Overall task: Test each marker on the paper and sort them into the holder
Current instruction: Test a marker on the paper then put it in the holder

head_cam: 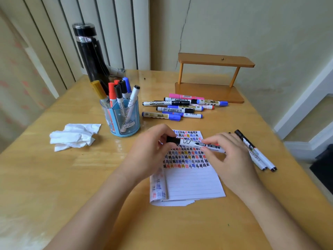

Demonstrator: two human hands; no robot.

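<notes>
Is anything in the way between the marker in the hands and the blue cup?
Nothing visible lies between the marker and the blue holder, only bare table. Inside the holder, several markers already stand, crowding its opening.

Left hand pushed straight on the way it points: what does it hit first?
Beyond the marker it grips, the left hand would likely reach the loose marker pile first; depth unclear.
</notes>
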